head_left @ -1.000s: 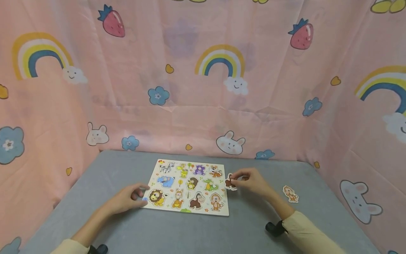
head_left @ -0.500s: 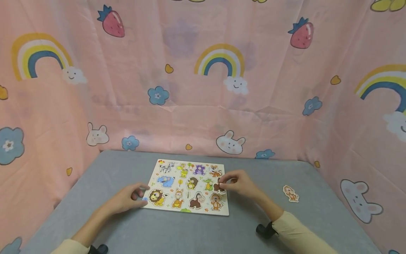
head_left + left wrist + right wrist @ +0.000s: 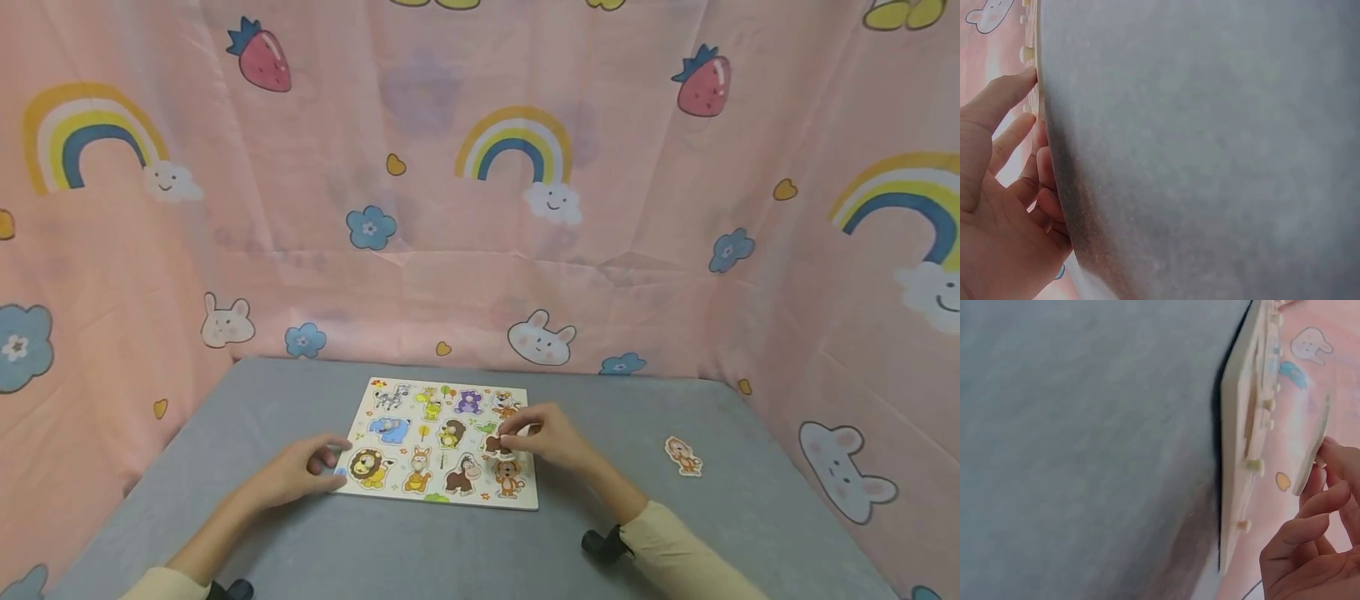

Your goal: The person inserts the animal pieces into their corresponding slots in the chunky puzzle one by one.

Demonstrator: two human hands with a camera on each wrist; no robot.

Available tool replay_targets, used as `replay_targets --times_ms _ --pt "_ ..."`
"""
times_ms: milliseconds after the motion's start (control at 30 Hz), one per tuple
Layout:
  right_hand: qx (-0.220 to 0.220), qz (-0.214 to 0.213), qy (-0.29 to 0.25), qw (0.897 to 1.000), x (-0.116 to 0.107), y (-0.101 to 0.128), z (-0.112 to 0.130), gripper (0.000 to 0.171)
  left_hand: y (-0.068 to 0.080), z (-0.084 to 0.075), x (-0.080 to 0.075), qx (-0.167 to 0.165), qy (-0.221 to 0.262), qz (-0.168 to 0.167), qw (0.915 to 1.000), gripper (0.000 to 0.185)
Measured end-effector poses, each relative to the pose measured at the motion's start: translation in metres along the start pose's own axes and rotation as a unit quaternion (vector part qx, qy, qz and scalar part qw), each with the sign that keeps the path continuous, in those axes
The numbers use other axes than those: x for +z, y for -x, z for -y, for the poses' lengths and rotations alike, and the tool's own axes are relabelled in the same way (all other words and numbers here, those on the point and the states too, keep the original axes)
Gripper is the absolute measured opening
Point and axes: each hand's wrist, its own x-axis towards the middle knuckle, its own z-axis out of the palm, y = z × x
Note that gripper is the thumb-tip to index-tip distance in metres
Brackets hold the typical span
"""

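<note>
A wooden peg puzzle board (image 3: 408,495) with coloured animal pictures lies on the table. My left hand (image 3: 300,472) rests at its near left corner; the thumb and index fingertip touch the edge, with the other fingers loosely bent. Between thumb and fingers, my right hand (image 3: 551,435) pinches a dark brown animal puzzle piece (image 3: 497,445) by its knob. That piece hovers over the board's right part, partly covering the crocodile picture. In the right wrist view, the piece (image 3: 1313,450) is tilted and apart from the board.
A loose monkey puzzle piece (image 3: 683,457) lies on the grey table (image 3: 450,554), right of the board. Pegs (image 3: 1254,465) stick up from the board. A pink patterned curtain (image 3: 420,292) hangs behind the table and at both sides.
My right hand has carried the brown puzzle piece leftward, from beside the board's right edge to above the board. My left hand has stayed at the corner.
</note>
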Motion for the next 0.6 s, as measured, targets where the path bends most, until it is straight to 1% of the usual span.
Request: replay_targets --times_ms 167,233,400,533,600 --pt "0.031 -0.003 -0.004 1.0 0.003 -0.004 0.002 0.006 0.0 -0.001 0.0 -0.004 0.0 0.0 1.0 0.048" --pt "0.036 -0.007 -0.009 0.999 0.004 -0.006 0.003 0.006 0.0 -0.001 0.0 -0.005 0.0 0.0 1.0 0.047" --pt "0.026 -0.005 -0.021 0.999 0.01 -0.008 0.003 0.006 0.0 -0.002 0.0 -0.003 -0.001 0.0 1.0 0.046" --pt "0.014 0.004 -0.02 1.0 0.016 -0.007 0.002 0.005 0.0 -0.002 0.0 0.001 -0.002 -0.001 1.0 0.046" --pt "0.017 0.013 -0.018 1.0 0.019 -0.006 0.002 0.005 0.0 -0.002 0.0 0.002 -0.002 0.0 1.0 0.046"
